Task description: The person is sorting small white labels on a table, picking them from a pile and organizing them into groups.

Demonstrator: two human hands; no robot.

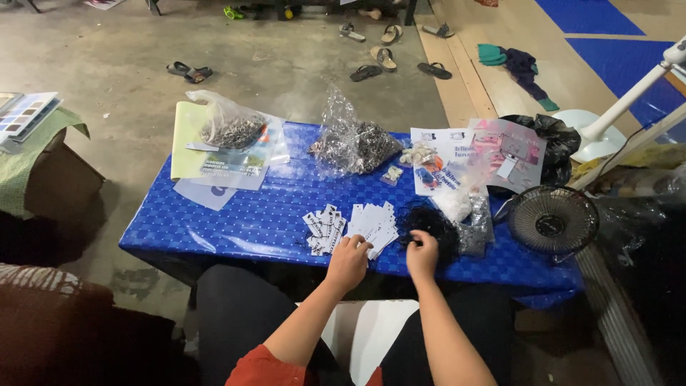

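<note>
- Left hand, fingers curled, pinching white cards at the near bench edge.
- Right hand pinching black tangle just beside.
- Bare blue surface left of the cards.
- Clear bags toward the far edge.
- Small fan overhangs the right end.

White paper tags mid-table; clear plastic bags behind; printed sheets left.

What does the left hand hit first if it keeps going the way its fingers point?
Probably the fanned stack of white cards: the left hand points up and slightly right, fingertips already at the stack's near edge. Whether they touch is unclear.
</note>
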